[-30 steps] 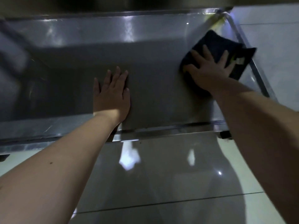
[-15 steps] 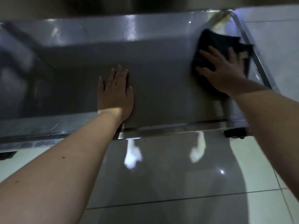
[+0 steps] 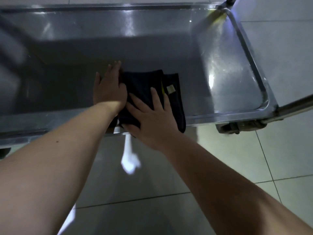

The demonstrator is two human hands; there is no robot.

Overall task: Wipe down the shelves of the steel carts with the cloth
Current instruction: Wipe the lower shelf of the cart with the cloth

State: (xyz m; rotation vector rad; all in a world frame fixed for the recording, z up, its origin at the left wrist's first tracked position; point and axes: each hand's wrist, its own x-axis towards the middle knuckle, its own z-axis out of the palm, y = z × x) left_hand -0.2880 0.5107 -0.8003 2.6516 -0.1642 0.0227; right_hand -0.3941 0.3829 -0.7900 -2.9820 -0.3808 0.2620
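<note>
We look down on the shiny steel shelf [image 3: 152, 39] of a wheeled metal cart [image 3: 254, 68], a shallow tray with a raised lip all round. A dark, almost black folded cloth [image 3: 145, 87] lies on the shelf at its near edge, a little right of the middle, and its lower end hangs over the front lip. A small pale label [image 3: 171, 89] and a thin yellow strip show near the cloth's right fold. Our right hand [image 3: 152, 119] lies palm down on the lower half of the cloth, fingers straight and spread wide, pressing the fabric flat. Our left hand [image 3: 108, 89] rests palm down on the bare steel just beside it, fingers straight and close together, pointing away from us. Its inner edge touches the cloth's left border, and we cannot tell whether the thumb sits on the fabric or under it. A dark caster wheel [image 3: 237, 127] shows under the cart's near right corner, and a steel bar [image 3: 296, 104] runs off to the right from that corner. Pale glossy floor tiles [image 3: 279, 56] surround the cart, with a bright white reflection [image 3: 130, 160] on them between our forearms.
</note>
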